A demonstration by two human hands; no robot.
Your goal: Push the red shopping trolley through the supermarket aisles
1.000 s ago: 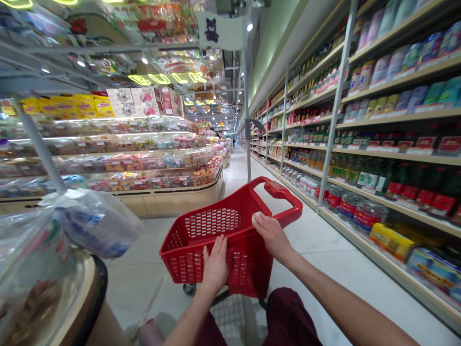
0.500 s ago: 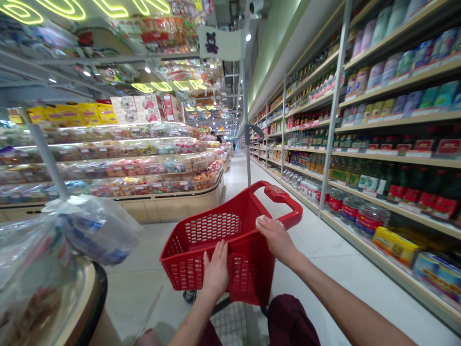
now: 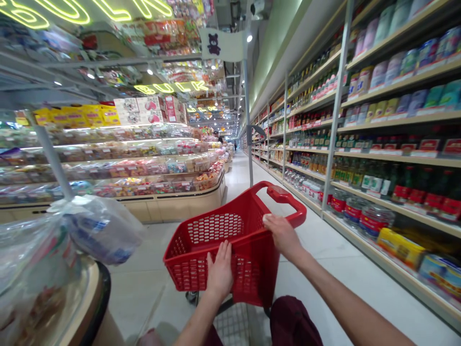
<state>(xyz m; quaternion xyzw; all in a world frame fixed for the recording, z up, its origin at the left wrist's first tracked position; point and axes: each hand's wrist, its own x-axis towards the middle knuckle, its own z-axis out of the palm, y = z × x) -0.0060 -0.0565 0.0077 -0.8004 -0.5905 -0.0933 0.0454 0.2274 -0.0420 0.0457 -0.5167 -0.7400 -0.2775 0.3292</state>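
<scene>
A red plastic shopping cart [image 3: 255, 274] with perforated sides stands right in front of me, its inside bare where I can see it. My left hand [image 3: 220, 274] lies against its near side, fingers stretched out and fingertips at the top rim. Close to the cart's handle [image 3: 297, 211], my right hand [image 3: 283, 235] is closed over the upper rim, the thumb out of sight. A small white bit shows at its fingertips; what it is I cannot make out.
Shelves of bottles and cans [image 3: 389, 149] line the right side. A tiered display of wrapped sweets [image 3: 162, 166] stands ahead on the left. At the near left, a rounded counter [image 3: 97, 298] has a plastic bag [image 3: 103, 228] hanging by a post. The aisle floor [image 3: 237, 175] runs into the distance.
The cart and both hands sit slightly farther right in the view, as do the surroundings. Neither hand has visibly changed its hold.
</scene>
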